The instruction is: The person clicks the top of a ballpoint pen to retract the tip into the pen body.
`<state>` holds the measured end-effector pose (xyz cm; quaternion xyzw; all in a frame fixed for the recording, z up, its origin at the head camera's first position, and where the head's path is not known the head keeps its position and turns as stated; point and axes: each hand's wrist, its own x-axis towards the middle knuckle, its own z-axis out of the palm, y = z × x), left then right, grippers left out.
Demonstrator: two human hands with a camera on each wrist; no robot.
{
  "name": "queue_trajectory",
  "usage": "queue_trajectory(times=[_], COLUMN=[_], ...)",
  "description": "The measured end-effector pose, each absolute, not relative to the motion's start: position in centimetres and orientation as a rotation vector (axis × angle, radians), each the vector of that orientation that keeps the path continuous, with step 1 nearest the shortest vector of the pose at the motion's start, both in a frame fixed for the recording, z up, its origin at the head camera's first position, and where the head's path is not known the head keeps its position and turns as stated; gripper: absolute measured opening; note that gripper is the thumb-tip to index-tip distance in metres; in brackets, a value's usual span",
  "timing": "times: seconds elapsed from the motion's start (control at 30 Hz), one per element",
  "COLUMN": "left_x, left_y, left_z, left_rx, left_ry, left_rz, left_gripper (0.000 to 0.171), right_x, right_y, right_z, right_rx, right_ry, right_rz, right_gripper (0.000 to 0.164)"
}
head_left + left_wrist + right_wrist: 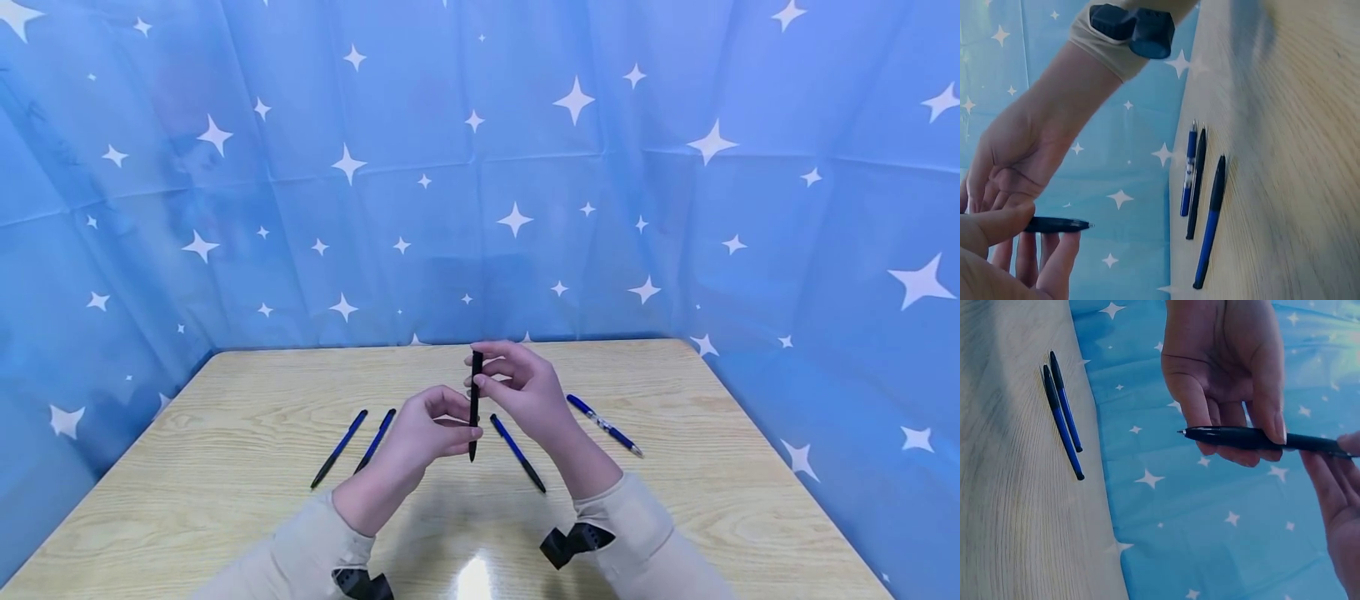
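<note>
A black pen (473, 448) stands nearly upright in the air above the table, its tip pointing down. My left hand (422, 427) pinches its lower part between thumb and fingers. Higher up, my right hand (529, 393) grips the same pen, with a finger at its top end. In the right wrist view the whole tip end of the black pen (1229, 437) shows, the left thumb lying across its barrel. Part of the barrel is hidden behind fingers in the left wrist view.
On the wooden table (247, 433), two blue-and-black pens lie at left, one (339, 450) beside the other (377, 437). Another blue-and-black pen (517, 452) and a blue-and-white patterned pen (604, 425) lie at right. The left wrist view also shows a dark pen (1197, 187). Starry blue curtains (450, 167) surround the table.
</note>
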<state>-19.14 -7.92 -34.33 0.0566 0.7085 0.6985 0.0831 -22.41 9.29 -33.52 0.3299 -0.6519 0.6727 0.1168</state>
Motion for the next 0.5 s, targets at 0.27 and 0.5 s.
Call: queue_trajectory(times=[0.27,0.5], left_x=[-19.01,-19.13], left_y=[-7.35,-7.21], left_z=[-34.31,-34.30], left_rx=[0.064,0.051], left_ry=[2.105,2.122], left_rz=[2.157,2.181], left_gripper=[0.022,0.021], right_x=[-22.27,-22.23], right_y=[9.00,8.72], right_z=[-33.49,-33.49], right_rx=[0.947,0.937], right_ry=[-1.880,-1.837], right_rz=[2.006,2.084], right_gripper=[0.032,0.030])
